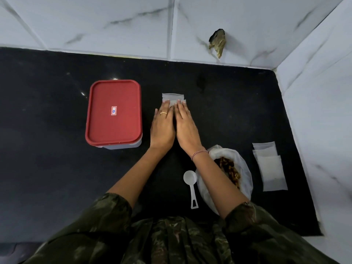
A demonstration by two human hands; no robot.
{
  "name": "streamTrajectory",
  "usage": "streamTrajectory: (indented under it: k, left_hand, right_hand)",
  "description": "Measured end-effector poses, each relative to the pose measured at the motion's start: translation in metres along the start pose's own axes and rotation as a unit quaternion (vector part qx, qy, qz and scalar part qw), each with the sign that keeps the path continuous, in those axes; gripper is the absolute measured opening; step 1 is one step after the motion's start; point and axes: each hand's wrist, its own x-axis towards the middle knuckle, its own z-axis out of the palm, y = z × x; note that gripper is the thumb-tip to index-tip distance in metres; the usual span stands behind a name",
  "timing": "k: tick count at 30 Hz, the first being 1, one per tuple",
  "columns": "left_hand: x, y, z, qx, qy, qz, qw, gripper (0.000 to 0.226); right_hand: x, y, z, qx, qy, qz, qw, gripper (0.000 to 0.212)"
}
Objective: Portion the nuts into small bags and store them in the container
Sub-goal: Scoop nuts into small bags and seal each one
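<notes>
Left hand (162,125) and right hand (184,124) side by side, fingers straight, flat, pressing small translucent plastic bag (173,98) on black countertop (47,168). Red-lidded rectangular plastic container (114,113) just left, lid on; white sticker (113,110), red border, blue writing unreadable. White plastic sack of brown nuts (229,171) near right forearm.

One label only is seen: a small white sticker (113,111) w/ red border, stuck approx. mid-way on the red lid (114,132) of the container (122,147). Two blue chars are written on it, turned sideways; poss. "19" or "61", not read w/ certainty.
</notes>
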Motion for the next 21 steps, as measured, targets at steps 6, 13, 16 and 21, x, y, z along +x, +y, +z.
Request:
streamTrajectory:
  k: [6,13,16,21]
  left_hand:
    - [0.004,-0.012,0.005,0.077,-0.099,-0.017,0.992,0.052]
    - [0.007,-0.010,0.001,0.081,-0.120,-0.013,0.989,0.054]
    - [0.007,-0.007,-0.003,0.089,-0.127,-0.025,0.988,0.053]
    - [0.003,0.002,-0.013,0.084,-0.116,-0.041,0.989,0.054]
  right_hand:
    - [0.013,0.012,-0.005,-0.009,-0.111,0.001,0.994,0.052]
    - [0.019,0.013,-0.016,-0.036,-0.159,0.000,0.987,0.052]
    - [0.018,0.010,-0.019,-0.044,-0.155,0.002,0.987,0.052]
    - [0.006,0.005,-0.028,-0.049,-0.111,0.000,0.993,0.054]
